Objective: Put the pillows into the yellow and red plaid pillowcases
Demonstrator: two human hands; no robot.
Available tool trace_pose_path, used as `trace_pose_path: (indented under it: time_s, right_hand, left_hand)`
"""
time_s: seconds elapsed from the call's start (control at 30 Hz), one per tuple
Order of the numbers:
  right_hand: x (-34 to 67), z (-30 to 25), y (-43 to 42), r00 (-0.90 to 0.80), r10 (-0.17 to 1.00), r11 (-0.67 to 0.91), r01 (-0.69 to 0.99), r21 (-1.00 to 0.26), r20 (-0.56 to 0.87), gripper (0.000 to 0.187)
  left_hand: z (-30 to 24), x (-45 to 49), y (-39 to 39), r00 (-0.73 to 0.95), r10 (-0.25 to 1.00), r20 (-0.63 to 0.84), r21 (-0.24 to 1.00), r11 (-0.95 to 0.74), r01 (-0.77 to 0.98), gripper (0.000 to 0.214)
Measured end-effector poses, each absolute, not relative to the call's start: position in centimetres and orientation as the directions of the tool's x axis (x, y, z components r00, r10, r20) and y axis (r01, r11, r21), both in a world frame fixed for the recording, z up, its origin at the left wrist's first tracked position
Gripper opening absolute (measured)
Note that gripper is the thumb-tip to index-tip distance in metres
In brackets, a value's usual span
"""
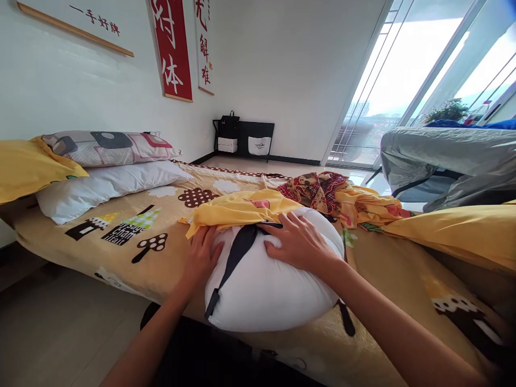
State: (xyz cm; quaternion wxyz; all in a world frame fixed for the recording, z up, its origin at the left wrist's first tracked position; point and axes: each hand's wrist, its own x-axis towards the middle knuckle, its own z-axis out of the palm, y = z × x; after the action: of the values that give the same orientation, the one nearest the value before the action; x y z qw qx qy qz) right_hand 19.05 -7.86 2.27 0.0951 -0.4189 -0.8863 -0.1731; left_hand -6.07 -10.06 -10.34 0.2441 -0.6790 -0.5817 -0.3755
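Observation:
A plump white pillow (274, 290) lies at the near edge of the bed, with a dark strap-like strip (236, 250) running across its left part. Bunched yellow printed cloth (234, 209) lies over the pillow's far end. My left hand (201, 255) grips the pillow's left side, its fingertips at the hem of the yellow cloth and its thumb on the white surface. From above on the right, my right hand (294, 242) presses and grips the pillow, fingers bent near the yellow cloth and the strip's end. The fingertips of both hands are partly hidden.
A tan patterned blanket (161, 269) covers the bed. At the left end lie a patterned pillow (113, 148), another white pillow (108, 185) and a yellow one (36, 169). Crumpled red patterned cloth (314, 191) and yellow fabric (463, 231) lie to the right.

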Motion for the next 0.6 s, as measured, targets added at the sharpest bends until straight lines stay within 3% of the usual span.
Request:
trace_pose_path:
  time_s: [0.2, 0.3, 0.37, 0.43, 0.5, 0.6]
  right_hand:
    - [17.4, 2.6, -7.7, -0.656, 0.693, 0.609, 0.754, 0.245, 0.298, 0.041]
    - [17.0, 2.6, -7.7, -0.662, 0.692, 0.611, 0.749, 0.256, 0.286, 0.040]
    - [16.9, 2.6, -7.6, -0.669, 0.686, 0.612, 0.743, 0.271, 0.286, 0.039]
    - [16.8, 2.6, -7.6, -0.671, 0.684, 0.609, 0.741, 0.282, 0.286, 0.039]
    - [16.7, 2.4, -7.7, -0.670, 0.685, 0.604, 0.741, 0.291, 0.284, 0.038]
    - [16.3, 2.2, -8.2, -0.680, 0.673, 0.608, 0.733, 0.305, 0.292, 0.039]
  left_hand:
    - [-8.7, -7.1, -7.7, 0.019, 0.585, 0.811, 0.118, -0.194, 0.974, 0.022]
    - [-7.3, -6.5, -8.1, -0.089, 0.623, 0.777, 0.323, -0.274, 0.906, 0.017]
    - [-5.9, -5.5, -8.8, -0.143, 0.730, 0.669, 0.520, -0.321, 0.792, 0.013]
    - [-4.3, -4.4, -9.5, -0.088, 0.844, 0.529, 0.659, -0.343, 0.669, 0.010]
    - [-2.9, -3.5, -9.7, -0.015, 0.890, 0.456, 0.724, -0.361, 0.588, 0.011]
    - [-1.6, -2.5, -9.0, -0.050, 0.877, 0.478, 0.738, -0.370, 0.565, 0.012]
